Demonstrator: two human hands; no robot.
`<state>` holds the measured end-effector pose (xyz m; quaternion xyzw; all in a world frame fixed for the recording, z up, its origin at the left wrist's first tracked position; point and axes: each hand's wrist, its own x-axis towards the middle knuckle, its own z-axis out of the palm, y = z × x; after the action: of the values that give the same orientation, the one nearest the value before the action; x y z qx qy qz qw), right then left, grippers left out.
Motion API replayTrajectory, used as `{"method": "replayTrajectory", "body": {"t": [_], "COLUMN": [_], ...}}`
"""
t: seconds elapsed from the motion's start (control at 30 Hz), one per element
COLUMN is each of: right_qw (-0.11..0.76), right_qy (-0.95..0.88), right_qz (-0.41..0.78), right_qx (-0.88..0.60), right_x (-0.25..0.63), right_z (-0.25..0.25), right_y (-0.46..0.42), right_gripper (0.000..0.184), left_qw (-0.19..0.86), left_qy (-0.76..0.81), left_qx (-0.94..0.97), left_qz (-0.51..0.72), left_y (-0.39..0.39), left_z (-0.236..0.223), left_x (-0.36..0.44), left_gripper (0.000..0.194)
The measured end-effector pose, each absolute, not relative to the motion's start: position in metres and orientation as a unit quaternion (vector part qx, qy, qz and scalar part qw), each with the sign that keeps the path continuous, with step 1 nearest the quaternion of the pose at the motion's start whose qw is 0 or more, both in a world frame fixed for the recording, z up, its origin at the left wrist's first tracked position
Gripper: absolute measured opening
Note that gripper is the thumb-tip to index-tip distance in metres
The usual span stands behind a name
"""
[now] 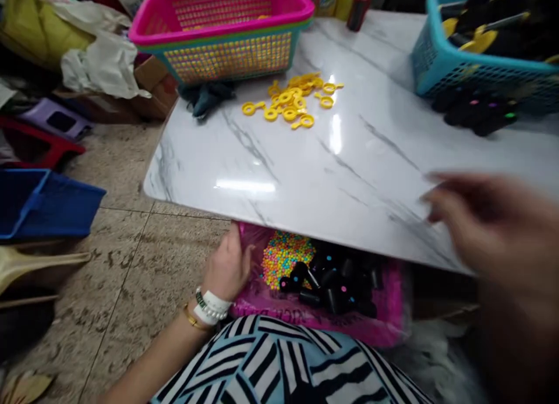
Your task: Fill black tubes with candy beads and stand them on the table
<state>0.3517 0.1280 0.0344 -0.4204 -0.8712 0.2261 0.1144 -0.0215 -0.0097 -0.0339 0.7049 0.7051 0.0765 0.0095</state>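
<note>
My left hand (227, 265) grips the left edge of a pink plastic bag (314, 316) on my lap, just under the table's near edge. The bag holds small pastel beads (285, 254) and several black tubes (336, 283). My right hand (493, 223) hovers over the marble table's near right part, smeared by motion, fingers stretched leftward with nothing visible in them. A heap of yellow ring pieces (293, 99) lies on the table farther back.
A white marble table (305, 159) carries stacked pink and green baskets (227, 28) at the back left and a blue basket (476, 55) with black and yellow items at the back right, black tubes (478, 110) beside it. A blue bin (41, 203) and clutter sit on the floor left.
</note>
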Motion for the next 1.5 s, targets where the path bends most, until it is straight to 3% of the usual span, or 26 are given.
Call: {"method": "replayTrajectory", "body": {"t": [0.27,0.37,0.47,0.57,0.67,0.77,0.93,1.07,1.2,1.33,1.43,1.5], "right_qw": [-0.074,-0.065,-0.033,-0.074,-0.103,-0.049,0.179,0.202,0.165,-0.006,-0.077,-0.036], "right_qy": [-0.957,-0.951,-0.940,-0.946,-0.956,-0.944,-0.841,-0.778,-0.848,-0.921,-0.932,-0.922], "right_qz": [0.209,0.232,0.200,0.123,0.130,0.214,0.456,0.532,0.397,0.212,0.218,0.268], "right_qx": [-0.188,-0.196,-0.275,-0.291,-0.241,-0.247,-0.230,-0.268,-0.311,-0.327,-0.280,-0.278], "right_x": [0.224,0.222,0.219,0.206,0.194,0.197,0.227,0.241,0.237,0.216,0.205,0.208], "right_z": [-0.026,-0.032,-0.027,-0.025,-0.031,-0.041,-0.037,-0.028,-0.036,-0.046,-0.048,-0.046], "right_y": [0.034,0.040,0.054,0.059,0.056,0.054,0.058,0.055,0.051,0.048,0.046,0.047], "right_gripper": [0.034,0.026,0.025,0.030,0.031,0.033,0.031,0.035,0.030,0.036,0.033,0.031], "left_qw": [-0.005,0.028,0.063,0.081,0.088,0.089,0.090,0.082,0.082,0.101,0.099,0.099], "left_qy": [0.706,0.712,0.702,0.690,0.688,0.690,0.692,0.691,0.681,0.684,0.685,0.688], "left_qx": [0.700,0.689,0.684,0.684,0.682,0.678,0.671,0.671,0.677,0.672,0.672,0.667], "left_qz": [0.102,0.136,0.191,0.223,0.230,0.236,0.249,0.256,0.266,0.263,0.265,0.269], "left_y": [-0.022,-0.024,-0.023,-0.022,-0.022,-0.023,-0.021,-0.016,-0.014,-0.014,-0.015,-0.017], "left_z": [-0.032,-0.030,-0.024,-0.016,-0.012,-0.016,-0.029,-0.035,-0.029,-0.018,-0.019,-0.023], "left_x": [-0.017,-0.018,-0.016,-0.013,-0.013,-0.015,-0.022,-0.024,-0.023,-0.019,-0.019,-0.020], "left_gripper": [0.047,0.046,0.058,0.063,0.060,0.061,0.056,0.052,0.051,0.052,0.052,0.052]}}
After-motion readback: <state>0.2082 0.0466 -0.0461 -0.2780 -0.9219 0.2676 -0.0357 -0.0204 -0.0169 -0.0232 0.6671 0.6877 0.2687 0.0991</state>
